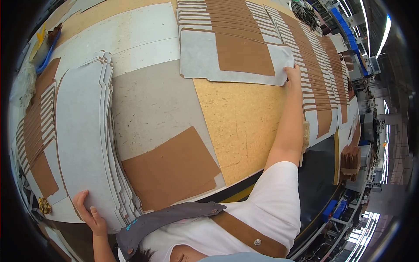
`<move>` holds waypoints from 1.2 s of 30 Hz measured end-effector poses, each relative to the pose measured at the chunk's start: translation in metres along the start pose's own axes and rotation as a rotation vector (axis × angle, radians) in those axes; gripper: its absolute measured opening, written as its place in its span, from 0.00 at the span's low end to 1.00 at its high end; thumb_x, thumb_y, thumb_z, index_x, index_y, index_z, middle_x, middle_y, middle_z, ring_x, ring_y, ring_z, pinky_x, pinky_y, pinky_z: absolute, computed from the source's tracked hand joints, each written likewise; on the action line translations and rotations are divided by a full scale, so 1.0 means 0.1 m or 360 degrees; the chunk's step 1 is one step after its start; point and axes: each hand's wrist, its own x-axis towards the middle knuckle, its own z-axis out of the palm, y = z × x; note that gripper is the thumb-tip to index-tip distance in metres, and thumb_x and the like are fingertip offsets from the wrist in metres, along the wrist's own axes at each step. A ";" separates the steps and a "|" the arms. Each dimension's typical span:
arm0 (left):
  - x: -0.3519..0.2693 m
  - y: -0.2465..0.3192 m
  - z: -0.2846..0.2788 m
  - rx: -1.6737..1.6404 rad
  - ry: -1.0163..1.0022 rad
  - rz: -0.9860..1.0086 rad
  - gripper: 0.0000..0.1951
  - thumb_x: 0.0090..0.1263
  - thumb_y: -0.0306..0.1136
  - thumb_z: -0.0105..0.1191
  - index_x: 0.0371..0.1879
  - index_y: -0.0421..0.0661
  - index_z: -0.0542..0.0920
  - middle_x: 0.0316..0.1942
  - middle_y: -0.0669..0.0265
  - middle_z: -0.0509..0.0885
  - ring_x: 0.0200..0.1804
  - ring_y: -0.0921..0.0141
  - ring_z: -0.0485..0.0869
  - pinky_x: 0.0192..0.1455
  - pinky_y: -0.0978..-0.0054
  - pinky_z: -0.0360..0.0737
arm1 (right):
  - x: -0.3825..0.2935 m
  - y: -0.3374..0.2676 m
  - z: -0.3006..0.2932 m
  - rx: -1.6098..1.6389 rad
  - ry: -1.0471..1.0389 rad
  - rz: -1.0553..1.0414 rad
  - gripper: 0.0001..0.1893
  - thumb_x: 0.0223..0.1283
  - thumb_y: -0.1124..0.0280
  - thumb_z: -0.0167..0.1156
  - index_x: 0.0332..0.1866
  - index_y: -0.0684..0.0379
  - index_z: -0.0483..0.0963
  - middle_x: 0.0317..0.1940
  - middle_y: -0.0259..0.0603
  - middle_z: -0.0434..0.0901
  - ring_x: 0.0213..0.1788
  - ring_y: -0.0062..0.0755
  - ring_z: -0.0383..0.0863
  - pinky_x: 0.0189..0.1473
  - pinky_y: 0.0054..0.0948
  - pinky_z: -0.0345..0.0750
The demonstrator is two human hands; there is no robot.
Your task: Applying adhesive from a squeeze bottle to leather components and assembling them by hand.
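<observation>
My right hand (291, 77) pinches the near right corner of a pale sheet (199, 55) with a brown leather-like panel on it. This sheet lies frontmost on a long overlapping row of similar pieces (232, 16). At the lower left, my left hand (89, 211) rests at the near end of a tall stack of pale sheets (83, 124); its fingers are apart and close on nothing. Between the hands, loose brown rectangular sheets (170, 167) lie near the table's front edge.
More overlapping rows (314, 82) run along the right side of the table (242, 131). Left of the stack sits another fanned row (37, 144). A blue tray (49, 54) holds a pale cup at the far left. Dark strips (304, 13) are heaped at the back right.
</observation>
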 end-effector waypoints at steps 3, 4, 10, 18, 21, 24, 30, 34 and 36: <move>0.00 0.00 0.01 -0.0019 0.0004 -0.0005 0.23 0.71 0.45 0.38 0.48 0.34 0.70 0.45 0.53 0.72 0.50 0.58 0.71 0.57 0.63 0.65 | 0.02 -0.01 0.05 0.0049 0.0276 -0.0270 0.26 0.41 0.81 0.52 0.52 0.70 0.67 0.45 0.49 0.76 0.46 0.39 0.76 0.51 0.29 0.71; 0.00 -0.01 0.01 -0.0025 0.0004 -0.0005 0.23 0.71 0.45 0.38 0.48 0.34 0.70 0.46 0.53 0.72 0.51 0.58 0.70 0.57 0.63 0.65 | 0.03 -0.03 0.06 0.0056 0.0267 -0.0280 0.26 0.41 0.81 0.52 0.52 0.70 0.67 0.45 0.49 0.76 0.46 0.39 0.76 0.51 0.29 0.71; -0.03 0.04 -0.03 -0.0019 0.0002 0.0005 0.22 0.71 0.44 0.39 0.48 0.34 0.70 0.46 0.53 0.72 0.51 0.58 0.70 0.57 0.63 0.65 | 0.21 -0.12 0.22 0.0239 0.0421 -0.0391 0.29 0.41 0.80 0.50 0.56 0.69 0.66 0.49 0.51 0.75 0.50 0.41 0.75 0.54 0.29 0.69; -0.02 0.08 -0.04 -0.0193 0.0076 0.0041 0.19 0.62 0.39 0.49 0.46 0.37 0.72 0.44 0.53 0.74 0.48 0.56 0.70 0.55 0.62 0.64 | 0.50 0.24 0.15 -0.0912 0.0569 -0.0658 0.44 0.46 0.54 0.66 0.67 0.62 0.55 0.63 0.61 0.61 0.65 0.55 0.60 0.65 0.44 0.60; 0.01 0.06 -0.06 -0.0315 0.0141 0.0177 0.18 0.62 0.37 0.49 0.46 0.38 0.72 0.45 0.54 0.74 0.48 0.56 0.71 0.54 0.62 0.65 | 0.14 0.03 0.10 -0.1106 0.0519 -0.1185 0.26 0.54 0.59 0.61 0.55 0.63 0.70 0.62 0.59 0.63 0.66 0.52 0.60 0.63 0.43 0.61; -0.02 0.07 -0.12 -0.0504 0.0232 0.0106 0.17 0.65 0.36 0.47 0.47 0.37 0.71 0.45 0.54 0.74 0.48 0.58 0.71 0.55 0.65 0.65 | -0.56 -0.33 0.33 -0.0877 0.0142 -0.1388 0.18 0.58 0.62 0.57 0.48 0.64 0.74 0.61 0.57 0.64 0.66 0.50 0.60 0.64 0.43 0.60; 0.04 -0.31 -0.59 -0.0599 0.0399 -0.0131 0.13 0.63 0.27 0.53 0.45 0.40 0.75 0.44 0.58 0.76 0.47 0.63 0.76 0.52 0.70 0.72 | -2.13 -0.88 0.40 -0.0695 -0.0304 -0.1317 0.12 0.63 0.67 0.52 0.46 0.63 0.74 0.61 0.49 0.64 0.67 0.42 0.60 0.63 0.39 0.61; 0.00 -1.05 -0.79 -0.0100 0.0341 -0.0181 0.13 0.60 0.26 0.55 0.43 0.39 0.76 0.43 0.57 0.77 0.48 0.58 0.76 0.52 0.68 0.73 | -2.98 -1.12 0.51 -0.0559 -0.0523 -0.1332 0.12 0.65 0.67 0.51 0.46 0.62 0.74 0.59 0.46 0.69 0.64 0.40 0.65 0.64 0.36 0.62; -0.02 -1.25 -0.86 0.0017 0.0219 -0.0125 0.13 0.60 0.26 0.55 0.44 0.39 0.76 0.45 0.57 0.77 0.50 0.59 0.75 0.53 0.68 0.72 | -3.41 -1.25 0.59 -0.0548 -0.0628 -0.1356 0.12 0.65 0.67 0.51 0.45 0.62 0.74 0.58 0.46 0.70 0.63 0.40 0.66 0.64 0.36 0.62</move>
